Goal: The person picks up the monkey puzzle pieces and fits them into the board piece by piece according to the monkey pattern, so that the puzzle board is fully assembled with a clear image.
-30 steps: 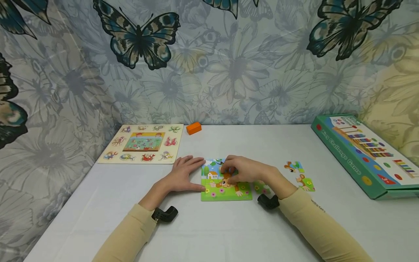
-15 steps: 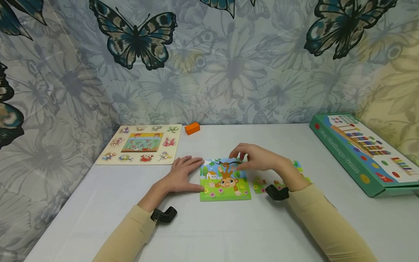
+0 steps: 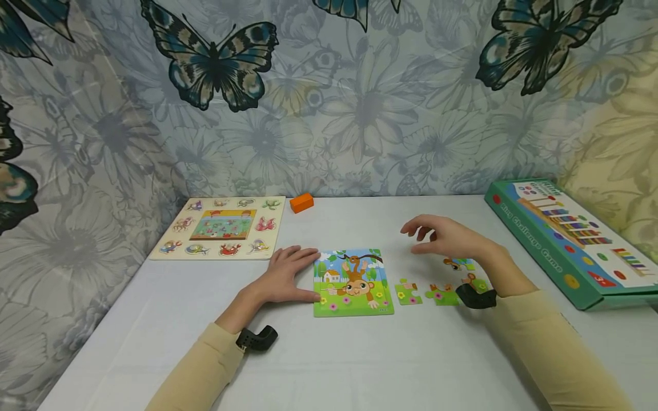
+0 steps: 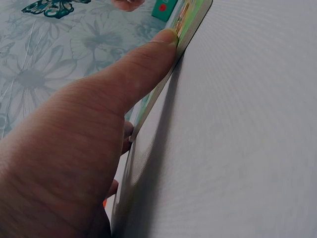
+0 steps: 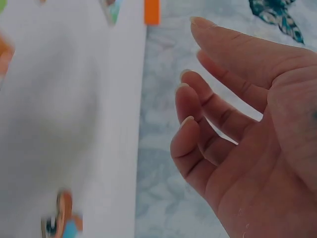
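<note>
A square jigsaw board [image 3: 354,274] with a hanging monkey picture lies mid-table. My left hand [image 3: 286,278] has its thumb and fingertips along the board's left side. In the left wrist view, the thumb [image 4: 143,64] rests on the board's edge. Just off to the right are loose jigsaw pieces: a green one with a flower [image 3: 408,293], another green one [image 3: 443,295] and several behind, partly covered by my right wrist. Above the table beyond those pieces is my right hand [image 3: 447,237], its fingers loosely bent with nothing between them, as the right wrist view confirms.
A cream board [image 3: 172,231] with sea-animal pictures lies at the back left, beside an orange block [image 3: 301,202]. At the right stands a green game box [image 3: 565,245]. A butterfly-patterned cloth [image 3: 365,114] hangs behind the table.
My right hand has lifted off the monkey jigsaw and moved right, uncovering its picture and hovering beyond the loose pieces. The left hand has stayed at the board's left side.
</note>
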### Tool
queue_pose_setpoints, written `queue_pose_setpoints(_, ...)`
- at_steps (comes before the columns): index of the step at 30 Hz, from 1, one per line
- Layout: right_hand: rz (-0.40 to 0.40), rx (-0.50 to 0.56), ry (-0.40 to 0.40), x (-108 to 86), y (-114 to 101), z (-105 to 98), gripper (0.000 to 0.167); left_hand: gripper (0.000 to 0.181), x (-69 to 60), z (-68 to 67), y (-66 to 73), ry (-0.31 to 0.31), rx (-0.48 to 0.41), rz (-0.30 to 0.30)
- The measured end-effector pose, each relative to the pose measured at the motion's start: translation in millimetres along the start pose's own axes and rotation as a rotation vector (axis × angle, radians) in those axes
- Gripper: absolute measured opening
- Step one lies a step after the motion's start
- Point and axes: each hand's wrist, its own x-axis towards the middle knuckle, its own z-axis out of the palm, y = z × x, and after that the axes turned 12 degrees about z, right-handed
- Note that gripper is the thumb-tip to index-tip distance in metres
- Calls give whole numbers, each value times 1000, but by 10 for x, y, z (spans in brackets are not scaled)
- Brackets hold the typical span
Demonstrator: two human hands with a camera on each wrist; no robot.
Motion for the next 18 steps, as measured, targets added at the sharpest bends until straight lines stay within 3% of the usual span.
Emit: queue_pose_setpoints(18, 61, -4, 45, -315, 622, -240, 38, 93, -7, 6, -18, 0, 3, -1)
